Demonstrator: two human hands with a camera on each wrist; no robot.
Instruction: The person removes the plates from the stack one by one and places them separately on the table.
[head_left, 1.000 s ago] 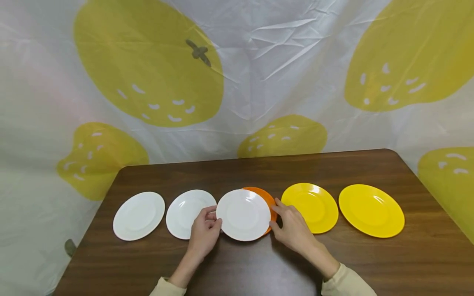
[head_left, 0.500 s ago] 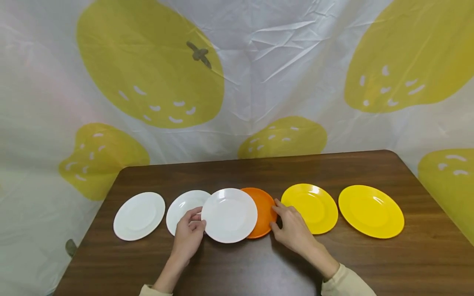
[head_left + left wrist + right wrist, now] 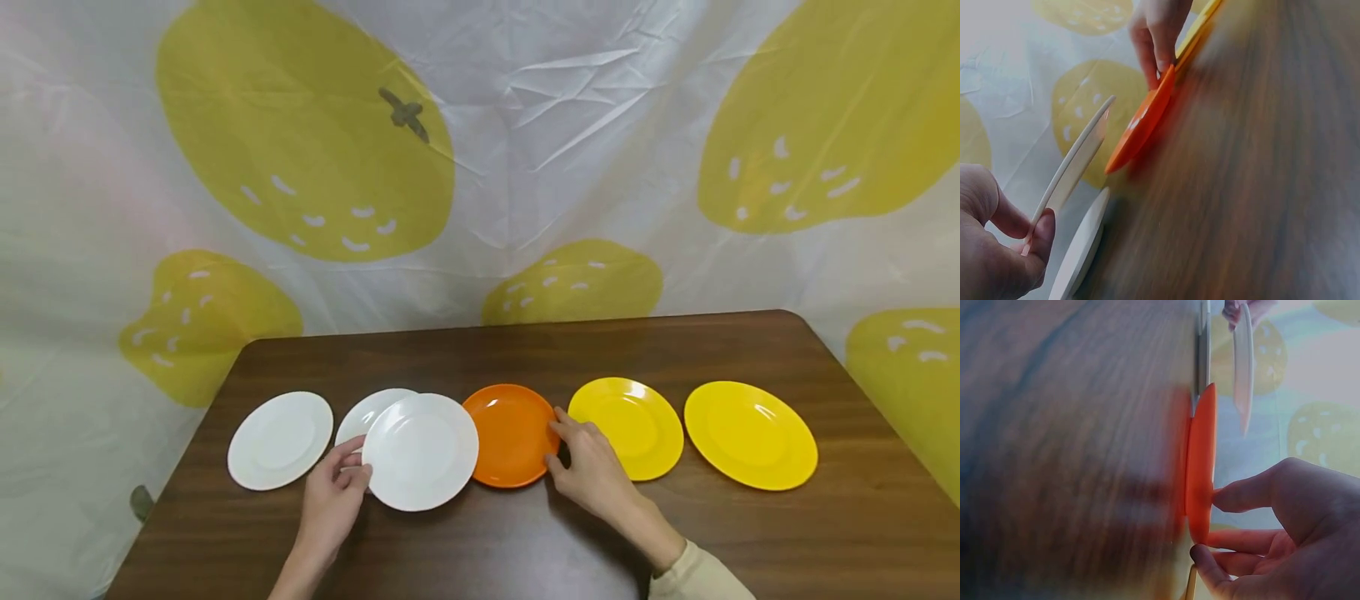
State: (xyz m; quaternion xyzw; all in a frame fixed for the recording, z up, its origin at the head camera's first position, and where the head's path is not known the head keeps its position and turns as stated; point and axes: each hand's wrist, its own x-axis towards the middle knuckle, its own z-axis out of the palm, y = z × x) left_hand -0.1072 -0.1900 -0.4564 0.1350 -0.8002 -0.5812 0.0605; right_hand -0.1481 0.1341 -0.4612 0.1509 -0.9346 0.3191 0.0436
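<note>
My left hand (image 3: 330, 500) pinches the left rim of a white plate (image 3: 422, 452) between thumb and fingers. In the left wrist view that white plate (image 3: 1075, 159) is raised off the table and tilted. It partly hides a second white plate (image 3: 366, 417) lying beneath it. An orange plate (image 3: 513, 435) rests on the table to its right. My right hand (image 3: 592, 471) holds the orange plate's right edge. Seen from the right wrist, the thumb lies on the upper rim of the orange plate (image 3: 1201, 469), the fingertips at its edge.
Another white plate (image 3: 281, 440) lies at the far left of the brown table (image 3: 525, 542). Two yellow plates (image 3: 628, 429) lie to the right, the nearer one partly behind my right hand. A curtain (image 3: 487, 167) printed with yellow fruit hangs behind the table.
My left hand has carried the white plate leftward off the orange plate, which now shows fully. It now overlaps the second white plate. The right hand has stayed at the orange plate.
</note>
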